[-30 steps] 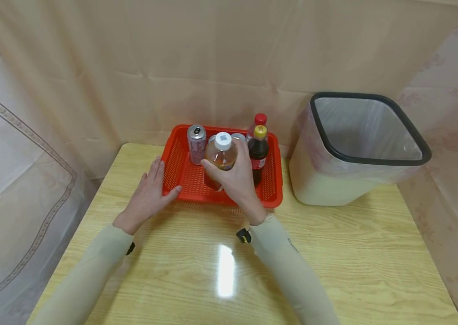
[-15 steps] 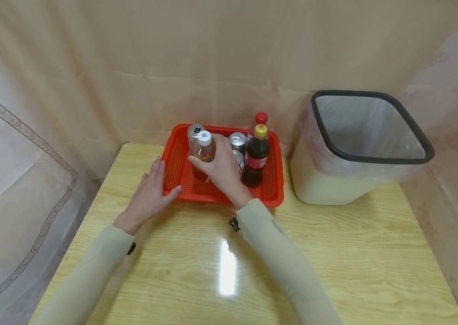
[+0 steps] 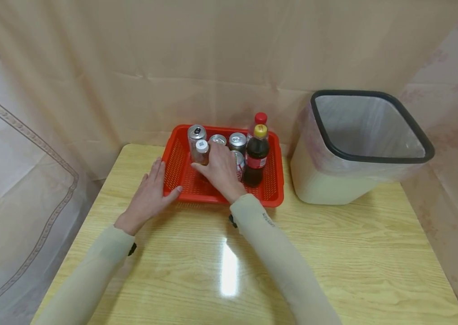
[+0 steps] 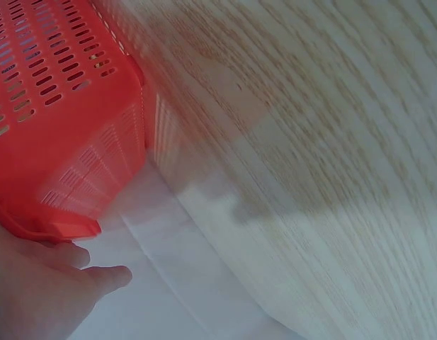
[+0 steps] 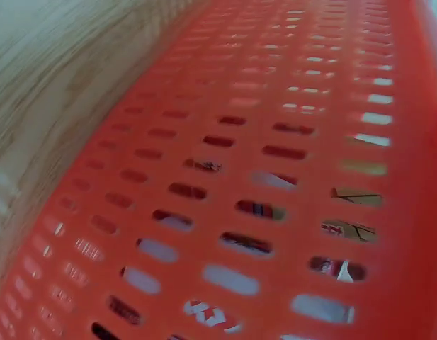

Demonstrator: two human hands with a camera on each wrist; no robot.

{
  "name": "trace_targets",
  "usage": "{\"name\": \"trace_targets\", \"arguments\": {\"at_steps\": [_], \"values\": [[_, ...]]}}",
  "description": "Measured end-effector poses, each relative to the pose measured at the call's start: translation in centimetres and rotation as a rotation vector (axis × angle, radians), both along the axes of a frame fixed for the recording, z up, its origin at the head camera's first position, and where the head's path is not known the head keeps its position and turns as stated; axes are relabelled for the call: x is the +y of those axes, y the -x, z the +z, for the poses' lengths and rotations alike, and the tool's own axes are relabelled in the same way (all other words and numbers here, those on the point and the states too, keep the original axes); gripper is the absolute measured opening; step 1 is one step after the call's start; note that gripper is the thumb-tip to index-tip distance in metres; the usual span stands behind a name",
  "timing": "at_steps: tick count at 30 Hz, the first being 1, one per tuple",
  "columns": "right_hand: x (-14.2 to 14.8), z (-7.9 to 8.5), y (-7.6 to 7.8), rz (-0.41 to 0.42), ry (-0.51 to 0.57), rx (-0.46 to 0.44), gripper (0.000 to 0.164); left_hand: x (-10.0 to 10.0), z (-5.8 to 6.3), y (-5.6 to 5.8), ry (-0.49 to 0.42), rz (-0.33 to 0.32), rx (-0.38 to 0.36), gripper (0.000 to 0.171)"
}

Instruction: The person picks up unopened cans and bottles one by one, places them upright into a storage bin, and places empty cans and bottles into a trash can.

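In the head view a red plastic basket [image 3: 196,197] holds several drinks. My right hand [image 3: 221,169] reaches down into it and grips a white-capped bottle [image 3: 202,153] of brownish drink. That bottle stands at the basket's left, in front of a tall can [image 3: 196,135]; its lower part is hidden. My left hand [image 3: 148,192] rests against the basket's left side with straight fingers. Right of my right hand are silver-topped cans [image 3: 237,140] and a dark cola bottle [image 3: 256,153] with a yellow cap. A red-capped bottle [image 3: 260,119] stands behind it.
A cream bin [image 3: 326,180] with a black rim and a clear liner stands right of the basket on the wooden table [image 3: 172,271]. A beige cloth [image 3: 220,67] hangs behind. The right wrist view is filled by the slotted basket wall [image 5: 289,212].
My right hand has carried the white-capped bottle left and then lowered it into the basket near the tall can. The left hand has stayed in place.
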State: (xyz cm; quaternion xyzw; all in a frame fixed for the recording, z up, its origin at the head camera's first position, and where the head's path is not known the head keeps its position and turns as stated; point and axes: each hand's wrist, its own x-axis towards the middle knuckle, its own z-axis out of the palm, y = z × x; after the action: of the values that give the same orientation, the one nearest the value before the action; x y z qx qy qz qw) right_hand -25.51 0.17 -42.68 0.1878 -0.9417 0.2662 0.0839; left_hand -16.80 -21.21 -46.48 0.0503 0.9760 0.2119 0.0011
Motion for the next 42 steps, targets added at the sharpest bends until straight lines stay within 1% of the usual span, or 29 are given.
{"name": "trace_targets", "arguments": {"at_steps": [4,10,15,18,21,24,27,31,34,39,42], "values": [[0.1,-0.3,0.3,-0.023,-0.072,0.003,0.076,0.0,-0.1,0.0,0.002,-0.004,0.001,0.102],[0.2,-0.2,0.5,-0.051,-0.12,0.008,0.087,-0.1,-0.1,0.1,0.004,0.004,0.007,0.103],[0.4,-0.3,0.6,-0.072,-0.117,-0.008,0.096,0.0,-0.1,0.1,0.004,-0.005,0.014,0.104],[0.5,-0.2,0.6,-0.07,-0.107,-0.014,0.101,0.0,-0.1,0.2,0.003,-0.01,0.021,0.103],[0.9,0.0,0.2,-0.062,-0.087,-0.025,0.104,0.1,-0.1,0.2,0.001,-0.009,0.025,0.102],[1.5,0.1,-0.5,-0.045,-0.034,-0.04,0.104,0.1,0.0,0.1,-0.006,-0.006,0.017,0.102],[2.4,0.3,-1.6,-0.018,0.05,-0.043,0.102,0.1,0.0,-0.1,-0.018,-0.003,0.01,0.102],[4.1,0.6,-3.0,0.023,0.134,-0.021,0.098,0.2,0.0,-0.2,-0.03,-0.006,0.017,0.102],[5.6,0.6,-4.2,0.044,0.166,-0.026,0.096,0.2,0.0,-0.3,-0.036,-0.005,0.02,0.102],[8.0,0.3,-6.3,0.068,0.191,-0.039,0.093,0.3,-0.1,-0.3,-0.032,0.006,0.009,0.102],[9.6,0.0,-7.4,0.087,0.198,0.004,0.088,0.3,-0.1,-0.3,-0.031,0.012,0.004,0.102]]}}
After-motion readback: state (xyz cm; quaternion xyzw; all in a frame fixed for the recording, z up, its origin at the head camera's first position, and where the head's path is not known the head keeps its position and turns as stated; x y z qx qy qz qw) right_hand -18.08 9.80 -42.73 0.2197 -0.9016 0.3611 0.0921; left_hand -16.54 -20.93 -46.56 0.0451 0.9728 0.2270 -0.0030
